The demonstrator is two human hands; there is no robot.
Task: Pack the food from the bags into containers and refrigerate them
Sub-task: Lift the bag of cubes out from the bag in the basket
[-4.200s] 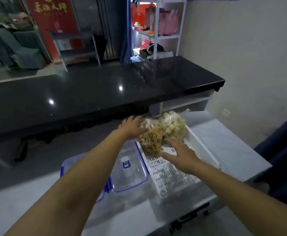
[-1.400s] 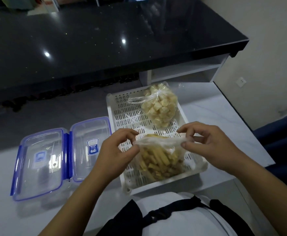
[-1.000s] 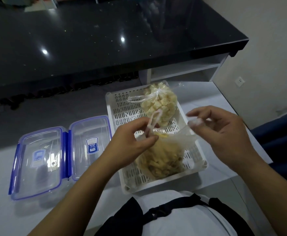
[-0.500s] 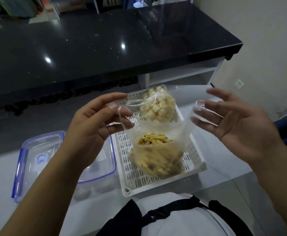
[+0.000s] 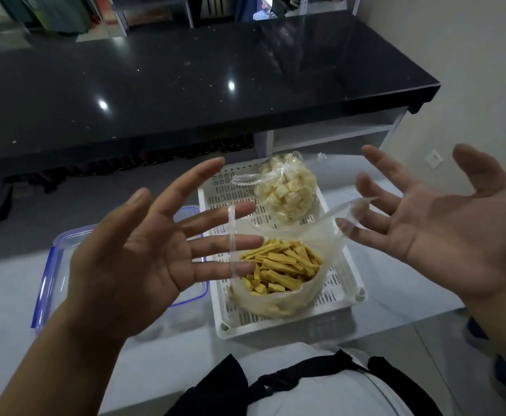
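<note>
Head view: Opened bag of yellow sticks (image 5: 278,273) sits low-centre in the white slotted tray (image 5: 346,279); tied bag of pale cubes (image 5: 286,192) behind. Best gather the mouth evenly before tipping toward the clear container (image 5: 53,265), left. Left hand (image 5: 143,256) and right hand (image 5: 443,214) splayed wide, bag handles looped over fingertips.
</note>
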